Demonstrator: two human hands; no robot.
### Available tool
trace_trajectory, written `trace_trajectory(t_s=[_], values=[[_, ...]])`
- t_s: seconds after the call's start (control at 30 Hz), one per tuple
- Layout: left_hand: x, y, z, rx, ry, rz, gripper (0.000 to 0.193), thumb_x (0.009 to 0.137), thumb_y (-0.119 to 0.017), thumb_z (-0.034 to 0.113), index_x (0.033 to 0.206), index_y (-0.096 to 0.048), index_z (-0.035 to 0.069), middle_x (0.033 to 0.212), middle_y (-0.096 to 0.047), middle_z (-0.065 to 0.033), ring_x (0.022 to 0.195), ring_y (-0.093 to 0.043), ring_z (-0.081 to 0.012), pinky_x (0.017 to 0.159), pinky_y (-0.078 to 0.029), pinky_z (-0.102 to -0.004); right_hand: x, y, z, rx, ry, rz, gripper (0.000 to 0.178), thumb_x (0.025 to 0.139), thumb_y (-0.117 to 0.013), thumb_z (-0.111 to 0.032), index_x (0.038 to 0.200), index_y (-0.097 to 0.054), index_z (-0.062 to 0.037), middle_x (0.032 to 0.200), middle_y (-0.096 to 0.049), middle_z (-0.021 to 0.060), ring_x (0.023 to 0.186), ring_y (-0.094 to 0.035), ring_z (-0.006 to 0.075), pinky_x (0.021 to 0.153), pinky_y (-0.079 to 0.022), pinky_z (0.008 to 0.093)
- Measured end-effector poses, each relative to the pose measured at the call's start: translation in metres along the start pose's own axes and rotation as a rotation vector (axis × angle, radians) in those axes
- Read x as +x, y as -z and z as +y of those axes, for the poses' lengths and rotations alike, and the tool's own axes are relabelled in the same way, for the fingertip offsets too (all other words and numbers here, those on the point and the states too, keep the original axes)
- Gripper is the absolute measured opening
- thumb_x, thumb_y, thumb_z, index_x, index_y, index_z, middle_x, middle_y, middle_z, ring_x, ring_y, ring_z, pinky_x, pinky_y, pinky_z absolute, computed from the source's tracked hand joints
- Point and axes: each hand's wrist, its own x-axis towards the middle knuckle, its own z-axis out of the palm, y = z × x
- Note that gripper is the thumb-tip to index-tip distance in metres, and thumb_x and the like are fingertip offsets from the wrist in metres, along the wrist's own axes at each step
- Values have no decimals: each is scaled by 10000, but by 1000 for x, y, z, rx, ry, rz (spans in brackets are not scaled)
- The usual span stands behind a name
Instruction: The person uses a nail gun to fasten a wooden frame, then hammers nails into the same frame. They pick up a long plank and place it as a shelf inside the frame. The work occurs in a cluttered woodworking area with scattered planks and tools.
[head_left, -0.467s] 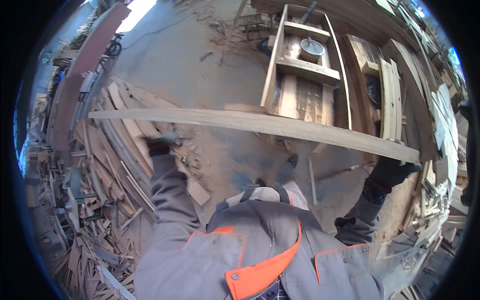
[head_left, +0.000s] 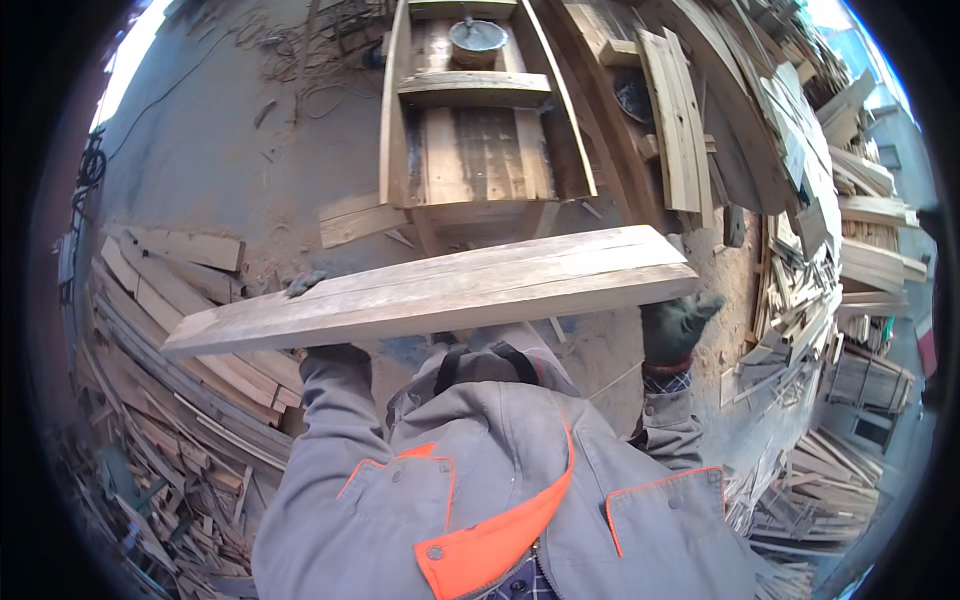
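Note:
A thick wooden plank (head_left: 430,290) lies across in front of my body, its broad face turned upward and its right end higher in view than its left. My left hand (head_left: 306,284), in a dark glove, grips it left of its middle; the fingertips curl over the far edge, and the plank hides the palm. At the right end my right hand (head_left: 672,330), gloved in dark green, holds the plank from below. Its thumb sticks out to the right, while the other fingers are mostly hidden behind the wood.
Ahead stands a long wooden frame with crosspieces (head_left: 475,90), with a round bucket (head_left: 478,38) in it. Stacked boards (head_left: 672,120) lie to its right. Long planks (head_left: 190,345) and offcuts cover the left floor. Scrap wood (head_left: 800,290) is heaped along the right. A cable (head_left: 185,75) crosses the floor.
The plank has tilted, its right end moving up and its left end down in view, and its broad face now shows. My left hand has come onto it. My view has turned right.

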Motion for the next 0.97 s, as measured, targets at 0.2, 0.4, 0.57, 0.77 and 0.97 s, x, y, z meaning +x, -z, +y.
trace_trajectory(t_s=[0.2,0.4,0.57,0.77,0.97], values=[[3,-26,11,72,9,93,367,1061,-442,416,919,-670,165,848,-705,12,794,-620,-173,862,-513,-388,41,36,28,-181,-256,170,749,1043,-389,-593,1519,-426,-16,1507,-490,166,1376,-482,279,1154,-400,436],[6,-37,-6,144,36,195,349,1061,-437,394,939,-660,155,862,-703,-13,812,-629,-189,890,-509,-394,89,88,82,-8,-428,335,604,1033,-445,-460,1506,-474,-86,1472,-528,122,1320,-535,265,1100,-452,457],[24,-54,-5,207,75,257,334,1061,-434,377,955,-651,146,874,-702,-34,827,-636,-202,914,-507,-399,114,96,110,51,-481,302,624,1022,-496,-462,1512,-455,-78,1495,-503,122,1349,-510,273,1140,-415,481],[49,-50,2,234,118,309,318,1061,-429,356,975,-641,135,888,-700,-59,845,-644,-217,942,-503,-406,134,88,129,55,-517,404,610,1056,-443,-503,1472,-488,-58,1434,-556,129,1322,-532,260,1139,-413,452],[80,-32,0,231,184,319,302,1061,-425,334,995,-631,124,902,-699,-83,863,-653,-233,970,-500,-412,154,68,131,16,-581,588,596,1056,-423,-533,1368,-559,-44,1321,-625,140,1211,-612,271,1054,-494,445]])
